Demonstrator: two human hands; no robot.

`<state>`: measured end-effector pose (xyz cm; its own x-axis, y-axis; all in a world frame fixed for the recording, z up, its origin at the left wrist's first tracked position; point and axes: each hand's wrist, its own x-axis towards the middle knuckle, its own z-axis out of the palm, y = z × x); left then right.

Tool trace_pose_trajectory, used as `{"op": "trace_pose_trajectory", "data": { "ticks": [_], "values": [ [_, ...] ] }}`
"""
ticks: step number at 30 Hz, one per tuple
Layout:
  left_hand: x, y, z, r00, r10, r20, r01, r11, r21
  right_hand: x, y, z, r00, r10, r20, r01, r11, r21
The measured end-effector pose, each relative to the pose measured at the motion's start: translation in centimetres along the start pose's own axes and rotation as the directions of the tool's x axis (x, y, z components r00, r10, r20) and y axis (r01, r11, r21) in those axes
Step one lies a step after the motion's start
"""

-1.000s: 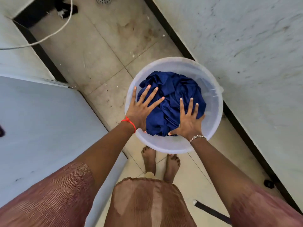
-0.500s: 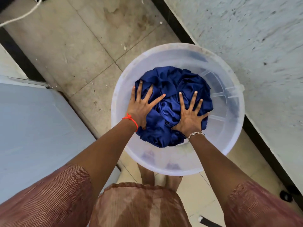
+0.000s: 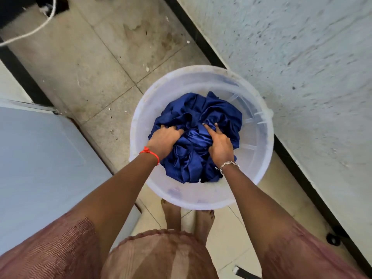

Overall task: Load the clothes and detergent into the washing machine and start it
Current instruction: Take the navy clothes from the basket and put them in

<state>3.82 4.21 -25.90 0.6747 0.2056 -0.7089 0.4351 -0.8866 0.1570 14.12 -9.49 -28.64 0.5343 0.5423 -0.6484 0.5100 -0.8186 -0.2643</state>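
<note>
A crumpled dark blue cloth (image 3: 193,158) fills the bottom of a translucent white plastic bucket (image 3: 259,150) standing on the tiled floor in front of my bare feet. My left hand (image 3: 164,138), with a red thread at the wrist, is dug into the left side of the cloth with its fingers curled into the folds. My right hand (image 3: 220,146), with a silver bracelet, grips the cloth in the middle, fingers bent into the fabric. The closed grey lid of the washing machine (image 3: 40,162) is to my left.
A rough pale wall (image 3: 302,67) with a black skirting strip runs along the right. A white cable (image 3: 30,31) hangs at the top left over the stained floor tiles (image 3: 112,53). A small black object (image 3: 333,239) lies near the skirting at the lower right.
Both hands lay flat with spread fingers on the cloth; now the fingers have curled in and gathered the fabric. The view has moved closer to the bucket.
</note>
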Motion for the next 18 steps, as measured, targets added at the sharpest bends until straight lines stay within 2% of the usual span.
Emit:
{"op": "trace_pose_trajectory", "data": {
  "ticks": [5, 12, 18],
  "values": [
    [-7.0, 1.9, -4.7, 0.998, 0.017, -0.062, -0.017, 1.0, 0.002, -5.9, -1.3, -6.1, 0.999, -0.025, -0.04, 0.028, 0.997, 0.075],
    [-16.8, 4.5, -12.2, 0.981, -0.028, -0.194, -0.017, 0.974, -0.227, -15.5, -3.4, -16.9, 0.981, -0.067, -0.181, 0.096, 0.983, 0.156],
    [-26.9, 7.6, -17.6, 0.934, -0.114, -0.339, -0.024, 0.925, -0.378, -24.4, -5.9, -24.9, 0.95, -0.117, -0.29, 0.17, 0.972, 0.165]
  ]
}}
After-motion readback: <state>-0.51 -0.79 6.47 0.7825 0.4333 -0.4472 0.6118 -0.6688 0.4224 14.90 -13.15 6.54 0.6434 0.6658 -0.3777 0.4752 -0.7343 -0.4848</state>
